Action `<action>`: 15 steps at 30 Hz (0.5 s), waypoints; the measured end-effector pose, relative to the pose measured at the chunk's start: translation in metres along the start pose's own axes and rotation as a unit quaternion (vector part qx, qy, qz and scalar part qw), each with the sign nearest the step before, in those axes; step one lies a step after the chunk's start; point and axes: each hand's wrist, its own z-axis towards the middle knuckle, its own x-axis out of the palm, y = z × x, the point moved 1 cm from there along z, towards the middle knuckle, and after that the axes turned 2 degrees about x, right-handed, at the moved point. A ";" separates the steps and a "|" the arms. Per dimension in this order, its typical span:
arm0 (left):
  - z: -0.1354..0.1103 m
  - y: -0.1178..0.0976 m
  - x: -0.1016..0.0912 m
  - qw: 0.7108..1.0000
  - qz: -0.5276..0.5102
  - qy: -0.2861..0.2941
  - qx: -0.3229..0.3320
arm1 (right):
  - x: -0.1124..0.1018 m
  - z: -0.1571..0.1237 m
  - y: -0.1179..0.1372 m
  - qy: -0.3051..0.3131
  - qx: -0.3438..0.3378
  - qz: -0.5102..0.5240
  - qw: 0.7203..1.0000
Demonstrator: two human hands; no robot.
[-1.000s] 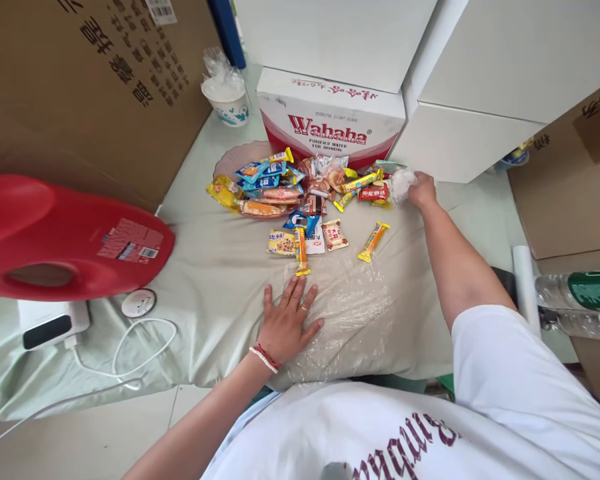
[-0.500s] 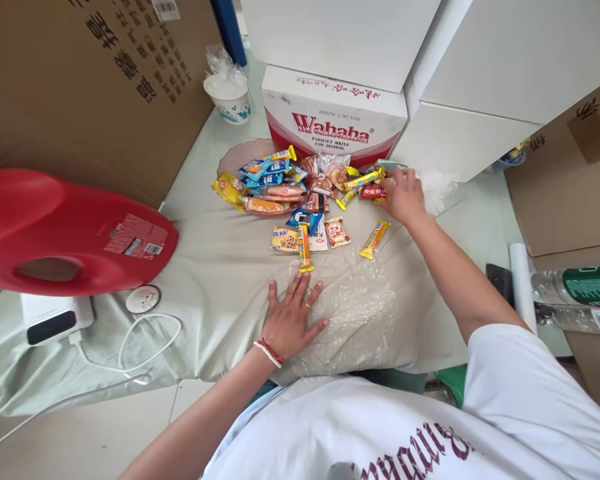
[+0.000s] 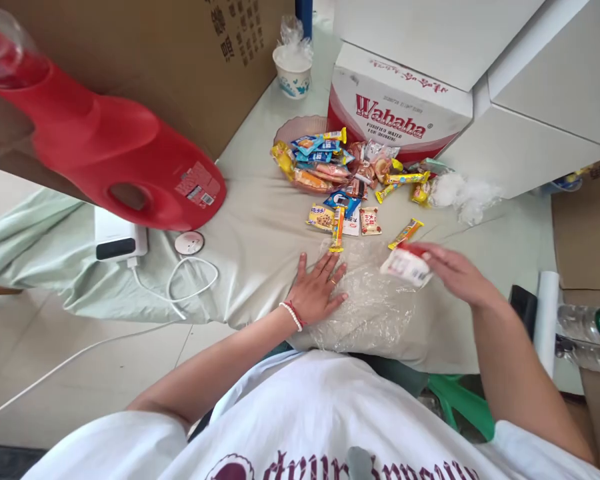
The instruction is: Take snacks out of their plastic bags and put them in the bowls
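Observation:
My left hand (image 3: pixel 319 291) lies flat with fingers spread, on the cloth and the edge of a clear plastic bag (image 3: pixel 375 303). Just beyond its fingertips is a yellow-orange snack stick (image 3: pixel 337 229). My right hand (image 3: pixel 453 270) pinches a red and white snack packet (image 3: pixel 407 263), blurred by motion, above the right side of the bag. Another yellow snack stick (image 3: pixel 406 233) lies just behind that packet. A small cream and red packet (image 3: pixel 371 221) and a yellow cookie packet (image 3: pixel 320 217) lie farther left. Behind them, a pink plastic bowl (image 3: pixel 300 127) holds several wrapped snacks.
A white and red water carton (image 3: pixel 395 110) stands behind the snacks, a paper cup (image 3: pixel 293 70) to its left. Crumpled clear plastic (image 3: pixel 463 193) lies right of the pile. At left are a large red bottle (image 3: pixel 130 153), a white power bank (image 3: pixel 120 235) and its cable (image 3: pixel 200 260).
My right hand has drawn back from the snack pile toward me, bringing the red and white packet with it. My left hand stays flat on the cloth. The view has shifted.

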 end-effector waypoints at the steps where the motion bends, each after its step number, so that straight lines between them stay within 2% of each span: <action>1: 0.000 0.001 0.001 1.000 -0.001 -0.002 0.002 | 0.019 -0.004 0.007 0.048 -0.016 0.017 0.999; 3: 0.000 0.002 0.003 1.000 -0.001 -0.006 0.000 | 0.054 -0.005 0.020 0.085 -0.040 -0.012 0.996; 6: 0.001 0.001 0.004 1.000 0.004 -0.007 -0.007 | 0.093 0.002 0.029 0.019 -0.035 -0.136 0.990; 8: 0.002 -0.001 0.003 1.000 0.011 -0.003 -0.008 | 0.109 -0.001 0.030 -0.010 -0.045 -0.182 0.982; 10: 0.002 -0.003 0.001 1.000 0.018 0.004 -0.012 | 0.121 -0.010 0.029 -0.006 -0.067 -0.194 0.979; 15: 0.003 -0.004 0.001 0.999 0.036 0.009 -0.018 | 0.141 -0.041 0.022 -0.043 -0.051 -0.208 0.976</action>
